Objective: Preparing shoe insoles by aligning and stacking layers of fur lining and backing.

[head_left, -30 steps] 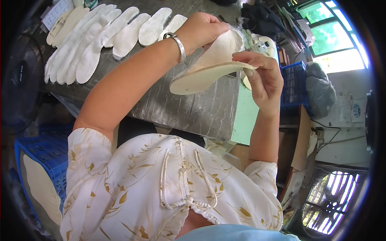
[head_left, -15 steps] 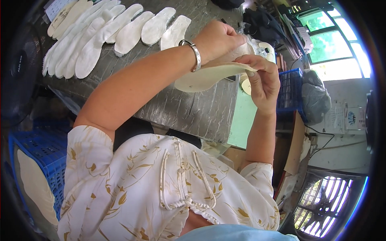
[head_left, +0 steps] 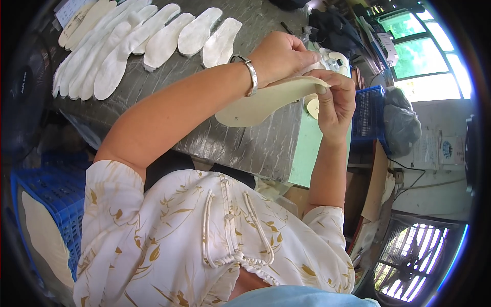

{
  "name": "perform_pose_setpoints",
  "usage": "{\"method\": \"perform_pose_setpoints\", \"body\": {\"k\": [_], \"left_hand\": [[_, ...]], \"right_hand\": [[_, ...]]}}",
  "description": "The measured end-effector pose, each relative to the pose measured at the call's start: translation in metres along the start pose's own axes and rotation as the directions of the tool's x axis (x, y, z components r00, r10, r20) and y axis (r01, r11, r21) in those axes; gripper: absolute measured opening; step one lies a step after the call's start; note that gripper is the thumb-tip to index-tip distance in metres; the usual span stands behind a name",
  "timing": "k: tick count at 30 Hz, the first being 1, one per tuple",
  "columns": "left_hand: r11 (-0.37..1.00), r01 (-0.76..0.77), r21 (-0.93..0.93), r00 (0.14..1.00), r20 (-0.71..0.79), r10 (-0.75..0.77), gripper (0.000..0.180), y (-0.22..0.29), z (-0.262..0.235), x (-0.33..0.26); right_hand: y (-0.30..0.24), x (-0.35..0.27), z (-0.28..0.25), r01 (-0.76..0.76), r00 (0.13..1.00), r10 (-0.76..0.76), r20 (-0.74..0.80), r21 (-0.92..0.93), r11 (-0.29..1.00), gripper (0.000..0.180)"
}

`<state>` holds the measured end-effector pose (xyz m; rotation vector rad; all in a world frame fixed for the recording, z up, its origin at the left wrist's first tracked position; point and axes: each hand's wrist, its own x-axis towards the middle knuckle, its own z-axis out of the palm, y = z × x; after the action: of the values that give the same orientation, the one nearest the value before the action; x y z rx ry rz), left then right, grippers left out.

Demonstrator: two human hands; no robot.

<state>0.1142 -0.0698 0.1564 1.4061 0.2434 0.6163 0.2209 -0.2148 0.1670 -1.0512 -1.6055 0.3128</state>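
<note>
A cream shoe insole (head_left: 245, 109) hangs above the table, its smooth side toward me and its wide end pointing left. My right hand (head_left: 336, 102) pinches its narrow end between thumb and fingers. Just above and behind its far edge is my left hand (head_left: 281, 57), with a silver bracelet at the wrist. The left fingers are curled closed near the right fingertips, and what they hold, if anything, is hidden. Several white fluffy insoles (head_left: 161, 42) lie in a row along the far left of the table.
The dark table (head_left: 245, 148) has a light green surface (head_left: 302, 169) at its right. Beyond my hands stand a white container (head_left: 337, 60) and a dark bag (head_left: 330, 33). Blue crates stand at right (head_left: 369, 110) and lower left (head_left: 56, 192). A black fan (head_left: 25, 87) is at far left.
Both hands and the insole have shifted slightly, with the insole's wide end moving a little lower and left. My left hand has moved slightly nearer me.
</note>
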Motion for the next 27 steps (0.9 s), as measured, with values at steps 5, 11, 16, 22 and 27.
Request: {"method": "perform_pose_setpoints", "body": {"k": [5,11,16,22,27], "left_hand": [[0.998,0.043,-0.044,0.997,0.06,-0.041,0.028,0.008,0.005,-0.007],[0.984,0.104,-0.148,0.991,0.099,-0.09,0.027,0.005,-0.003,-0.008],[0.997,0.032,-0.067,0.997,0.073,-0.027,0.026,0.011,-0.003,-0.009],[1.0,-0.001,0.009,1.0,-0.013,0.001,0.03,0.021,-0.008,-0.005],[0.999,-0.052,-0.005,0.998,0.035,0.052,0.029,0.019,-0.002,-0.011]], "right_hand": [[-0.004,-0.006,-0.001,-0.017,0.997,0.015,-0.07,-0.024,1.0,0.013],[0.001,-0.012,0.003,-0.007,0.997,0.009,-0.07,0.027,1.0,0.015],[-0.009,-0.018,0.004,-0.075,0.986,0.078,-0.149,0.029,0.997,0.014],[-0.016,-0.018,0.003,-0.013,0.993,0.017,-0.12,0.034,0.999,0.014],[-0.015,-0.014,0.006,-0.094,0.971,0.091,-0.223,-0.002,0.996,0.016]]}}
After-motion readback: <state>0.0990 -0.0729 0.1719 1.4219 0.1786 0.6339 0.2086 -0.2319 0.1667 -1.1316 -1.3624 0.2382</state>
